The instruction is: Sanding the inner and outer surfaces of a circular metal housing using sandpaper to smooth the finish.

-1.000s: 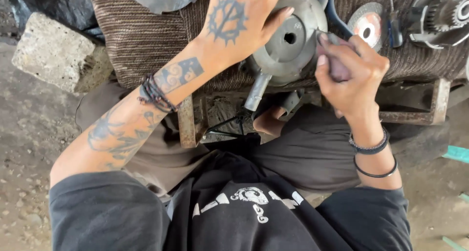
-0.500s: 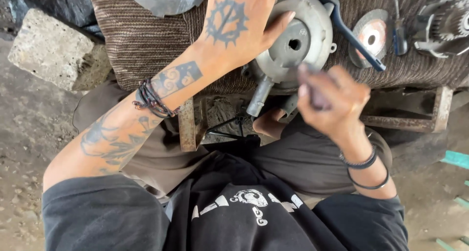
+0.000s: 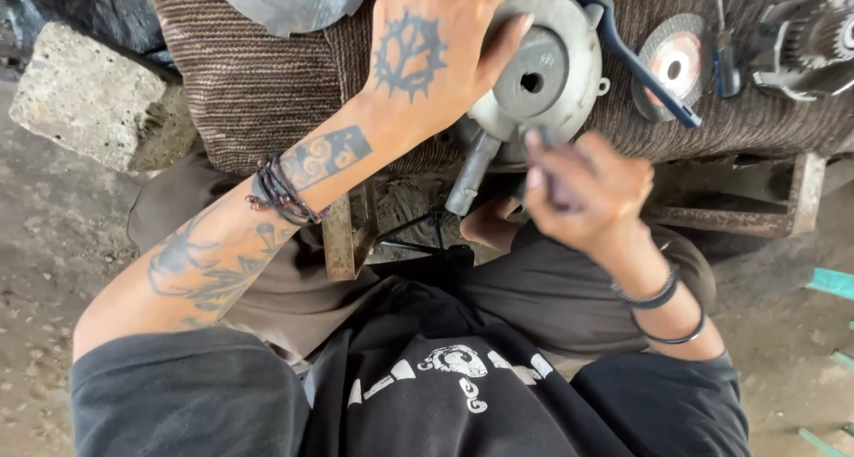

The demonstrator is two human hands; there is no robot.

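A: What is the round part like?

B: The drum [image 3: 543,70] is dull grey cast metal, disc-shaped, with a raised hub and a small centre hole. It lies on the ribbed brown cloth [image 3: 258,92] at the bench's near edge.

A: And the hands?

B: The left hand [image 3: 427,52] lies spread over the drum's left side, thumb on its face. The right hand [image 3: 587,190] is just below it, fingers curled tight on a small dark piece [image 3: 559,186], too blurred to identify.

A: Nearby?

B: A blue handle [image 3: 636,52], a grinding disc [image 3: 672,65], a rough concrete block [image 3: 98,97].
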